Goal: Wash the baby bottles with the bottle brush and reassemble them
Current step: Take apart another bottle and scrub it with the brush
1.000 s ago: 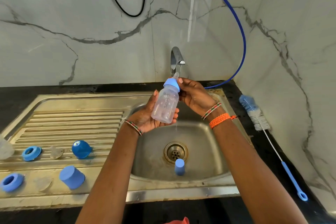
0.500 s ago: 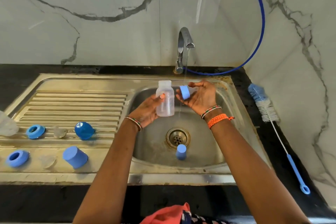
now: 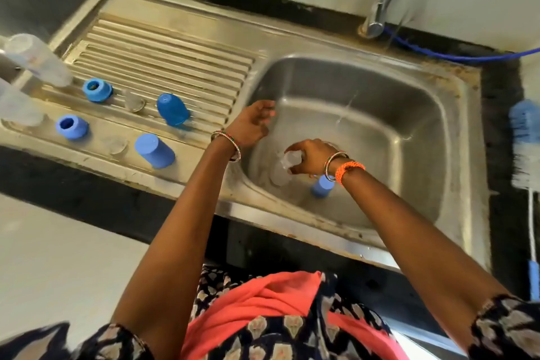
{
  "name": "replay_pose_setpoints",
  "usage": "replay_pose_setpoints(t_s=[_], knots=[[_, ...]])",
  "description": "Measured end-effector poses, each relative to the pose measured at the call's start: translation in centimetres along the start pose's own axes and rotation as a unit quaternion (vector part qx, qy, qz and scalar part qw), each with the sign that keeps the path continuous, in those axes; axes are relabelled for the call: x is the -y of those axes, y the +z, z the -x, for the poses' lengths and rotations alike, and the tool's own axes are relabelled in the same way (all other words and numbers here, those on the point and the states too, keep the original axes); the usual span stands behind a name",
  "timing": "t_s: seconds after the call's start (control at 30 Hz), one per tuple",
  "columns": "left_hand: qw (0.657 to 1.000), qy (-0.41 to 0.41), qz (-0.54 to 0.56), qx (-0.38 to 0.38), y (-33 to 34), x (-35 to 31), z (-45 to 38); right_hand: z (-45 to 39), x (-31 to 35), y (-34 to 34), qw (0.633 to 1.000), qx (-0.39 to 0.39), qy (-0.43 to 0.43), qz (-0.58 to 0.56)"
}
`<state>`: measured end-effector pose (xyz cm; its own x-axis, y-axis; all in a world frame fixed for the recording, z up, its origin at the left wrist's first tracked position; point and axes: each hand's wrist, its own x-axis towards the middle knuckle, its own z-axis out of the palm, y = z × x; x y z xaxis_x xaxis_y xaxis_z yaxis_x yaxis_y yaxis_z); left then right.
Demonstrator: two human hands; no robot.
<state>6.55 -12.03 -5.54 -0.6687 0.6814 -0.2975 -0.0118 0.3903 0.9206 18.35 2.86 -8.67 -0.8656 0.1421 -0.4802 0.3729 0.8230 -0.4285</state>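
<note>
Low in the sink basin, my right hand grips a clear baby bottle near its open neck. The bottle is tilted and reaches down to the basin floor. Just right of that hand a blue cap stands on the basin floor. My left hand hovers over the basin's left wall with loosely curled fingers and holds nothing. The bottle brush, blue and white bristles on a thin handle, lies on the black counter right of the sink. The blue ring taken off the bottle is hidden.
The drainboard carries two blue rings, two blue caps, clear nipples and two clear bottles at its left end. Water runs from the tap into the basin. A blue hose lies behind the sink.
The blue ring came off the bottle. The bottle passed from my left hand to my right and went down into the basin. The left hand let go. The view tilted down and left.
</note>
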Motion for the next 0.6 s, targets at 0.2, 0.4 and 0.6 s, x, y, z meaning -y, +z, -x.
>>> replay_pose_setpoints(t_s=[0.2,0.4,0.6], knots=[[0.998,-0.003,0.053,-0.016,0.2,0.4,0.3,-1.0,0.9,1.2,0.991,0.003,-0.039,0.131],[0.997,-0.023,0.072,-0.010,1.3,-0.1,0.2,-0.6,0.3,2.1,0.980,0.006,-0.031,0.199],[0.997,-0.024,0.075,0.018,1.4,-1.3,0.6,0.8,0.4,-2.2,0.993,-0.040,0.052,-0.098]])
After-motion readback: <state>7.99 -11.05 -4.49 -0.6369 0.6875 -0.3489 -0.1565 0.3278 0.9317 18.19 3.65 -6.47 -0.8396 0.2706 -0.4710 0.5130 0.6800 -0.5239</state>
